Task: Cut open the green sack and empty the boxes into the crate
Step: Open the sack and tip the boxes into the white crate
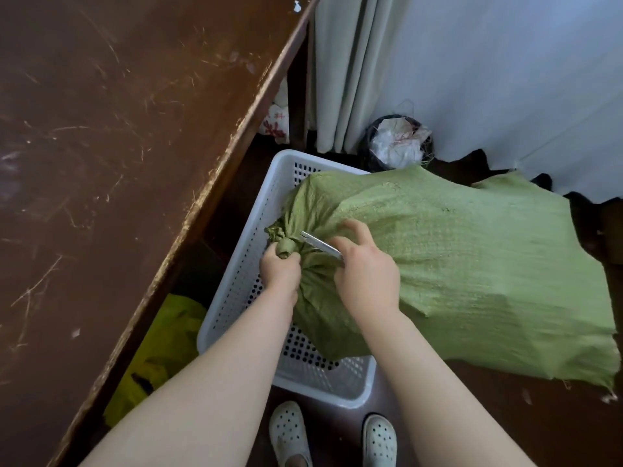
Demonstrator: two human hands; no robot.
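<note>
Standing in white perforated shoes [290, 433] at the near end of a white slotted crate [323, 394], a person reaches both bare arms over it. Above the crate's left half, the left hand [279, 269] is clenched round the knotted neck [283, 247] of the green sack [455, 264], apparently pulling the bunched cloth taut so a blade has something firm to work against. Over the crate's middle, the right hand [365, 281] is closed round a slim metal cutter [320, 246], whose tip lies against the gathers just behind the knot. The sack lies on its side with its tied mouth over the crate and its bulk sprawling past the crate's right rim onto the floor. This position looks chosen so that the contents drop straight in once the neck is cut. The boxes are out of sight inside the weave, with only blunt bulges hinting at them. Whether the cloth has been cut at all cannot be made out, nor can any cord at the knot, and the sack hides most of the crate's bottom. Left of the crate, a yellow bag [161, 348] sits under a scratched brown table [118, 146]. Beyond the crate's far end stand a full waste bin [397, 143] and a pale curtain [347, 72].
</note>
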